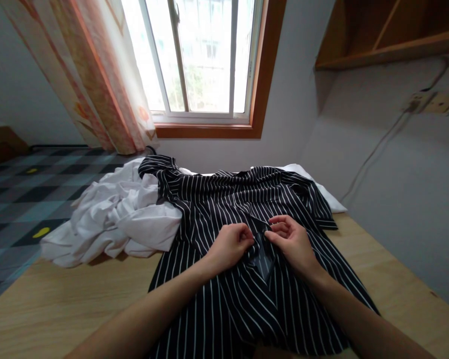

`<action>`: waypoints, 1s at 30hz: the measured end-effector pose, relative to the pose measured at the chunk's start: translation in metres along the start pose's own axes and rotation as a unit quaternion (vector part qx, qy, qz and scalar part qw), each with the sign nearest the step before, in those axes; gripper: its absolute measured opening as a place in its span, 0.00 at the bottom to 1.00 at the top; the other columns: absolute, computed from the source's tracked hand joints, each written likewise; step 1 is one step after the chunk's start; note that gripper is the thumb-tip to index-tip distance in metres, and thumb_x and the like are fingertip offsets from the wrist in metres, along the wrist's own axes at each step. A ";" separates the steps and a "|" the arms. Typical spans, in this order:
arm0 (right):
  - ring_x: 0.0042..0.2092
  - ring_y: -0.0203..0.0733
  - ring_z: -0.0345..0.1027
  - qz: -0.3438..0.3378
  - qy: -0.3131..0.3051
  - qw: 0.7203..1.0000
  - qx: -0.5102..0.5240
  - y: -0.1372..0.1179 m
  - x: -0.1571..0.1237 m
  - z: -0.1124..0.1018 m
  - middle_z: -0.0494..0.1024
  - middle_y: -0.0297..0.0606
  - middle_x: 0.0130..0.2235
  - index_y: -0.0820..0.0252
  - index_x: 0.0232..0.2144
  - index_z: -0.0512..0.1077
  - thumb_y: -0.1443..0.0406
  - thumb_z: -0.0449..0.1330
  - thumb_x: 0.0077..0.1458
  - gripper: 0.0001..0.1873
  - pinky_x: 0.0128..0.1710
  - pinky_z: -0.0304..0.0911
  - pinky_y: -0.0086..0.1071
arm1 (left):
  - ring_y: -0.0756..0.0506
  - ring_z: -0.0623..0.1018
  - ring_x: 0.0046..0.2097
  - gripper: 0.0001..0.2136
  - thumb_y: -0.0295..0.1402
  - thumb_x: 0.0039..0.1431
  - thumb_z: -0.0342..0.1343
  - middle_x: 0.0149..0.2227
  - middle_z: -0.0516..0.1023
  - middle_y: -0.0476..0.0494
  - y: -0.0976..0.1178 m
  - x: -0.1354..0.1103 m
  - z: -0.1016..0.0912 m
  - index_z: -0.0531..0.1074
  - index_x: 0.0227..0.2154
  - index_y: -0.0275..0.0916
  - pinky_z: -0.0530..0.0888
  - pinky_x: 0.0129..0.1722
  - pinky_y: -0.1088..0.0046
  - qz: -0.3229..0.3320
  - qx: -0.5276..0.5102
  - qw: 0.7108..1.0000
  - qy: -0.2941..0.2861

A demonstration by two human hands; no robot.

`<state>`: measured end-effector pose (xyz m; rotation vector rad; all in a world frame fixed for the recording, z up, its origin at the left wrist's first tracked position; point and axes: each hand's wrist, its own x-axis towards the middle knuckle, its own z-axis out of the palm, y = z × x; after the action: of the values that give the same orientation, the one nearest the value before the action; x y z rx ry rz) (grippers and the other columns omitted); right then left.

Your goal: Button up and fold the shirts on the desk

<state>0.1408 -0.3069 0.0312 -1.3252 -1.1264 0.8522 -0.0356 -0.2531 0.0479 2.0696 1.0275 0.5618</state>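
A black garment with white stripes and short sleeves, a shirt or dress (pixel 217 199), lies spread on a wooden table (pixel 60 294). Its front gapes at the middle, where the darker inner side of the cloth shows. My left hand (pixel 232 244) is closed, pinching the left edge of that opening. Across the gap, my right hand (pixel 290 242) grips the right edge between thumb and index finger, its other fingers curled. Whether a button sits between the fingertips is too small to make out.
Crumpled white cloth (pixel 115 214) is heaped left of the garment, and more white cloth (pixel 322 192) lies behind its right sleeve. A checked bed cover (pixel 26 194) adjoins the table. Beyond are a window (pixel 205 60), a curtain (pixel 101 75) and a wall socket with a cord (pixel 377 144).
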 end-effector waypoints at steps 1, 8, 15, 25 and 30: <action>0.32 0.38 0.71 -0.003 0.000 1.000 0.001 -0.001 -0.001 0.000 0.74 0.32 0.31 0.59 0.40 0.69 0.62 0.66 0.46 0.18 0.33 0.67 0.32 | 0.49 0.73 0.31 0.04 0.26 0.56 0.55 0.28 0.76 0.47 -0.001 -0.001 0.005 0.73 0.28 0.36 0.68 0.34 0.72 0.011 0.044 0.999 -0.003; 0.33 0.40 0.73 -0.002 -0.019 0.999 -0.034 0.005 -0.007 0.009 0.76 0.36 0.32 0.60 0.40 0.69 0.64 0.64 0.45 0.17 0.34 0.70 0.34 | 0.44 0.74 0.37 0.07 0.29 0.61 0.49 0.35 0.76 0.42 -0.003 -0.006 0.017 0.71 0.31 0.37 0.68 0.38 0.68 0.047 0.215 0.975 -0.024; 0.34 0.41 0.74 0.002 -0.025 0.998 -0.049 0.015 -0.009 0.014 0.76 0.36 0.33 0.59 0.40 0.69 0.64 0.65 0.45 0.18 0.35 0.72 0.35 | 0.48 0.71 0.32 0.07 0.30 0.58 0.53 0.27 0.74 0.48 -0.004 0.001 0.010 0.72 0.26 0.36 0.65 0.32 0.73 -0.036 0.017 0.999 -0.033; 0.31 0.39 0.72 -0.006 -0.017 0.997 -0.081 0.014 -0.008 0.014 0.75 0.35 0.31 0.61 0.39 0.69 0.66 0.63 0.45 0.16 0.32 0.70 0.33 | 0.51 0.66 0.27 0.07 0.31 0.55 0.55 0.24 0.71 0.49 -0.010 0.007 0.008 0.75 0.27 0.33 0.62 0.28 0.74 -0.064 -0.070 0.995 -0.035; 0.30 0.37 0.70 -0.031 -0.011 0.992 -0.122 0.012 -0.010 0.015 0.74 0.34 0.31 0.60 0.39 0.70 0.67 0.61 0.45 0.15 0.31 0.70 0.32 | 0.51 0.68 0.28 0.07 0.30 0.55 0.55 0.25 0.74 0.48 -0.008 0.006 0.008 0.76 0.28 0.34 0.63 0.29 0.75 -0.054 -0.045 0.997 -0.032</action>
<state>0.1258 -0.3106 0.0168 -1.4752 -1.3147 0.7024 -0.0311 -0.2482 0.0370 1.9284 1.0522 0.4752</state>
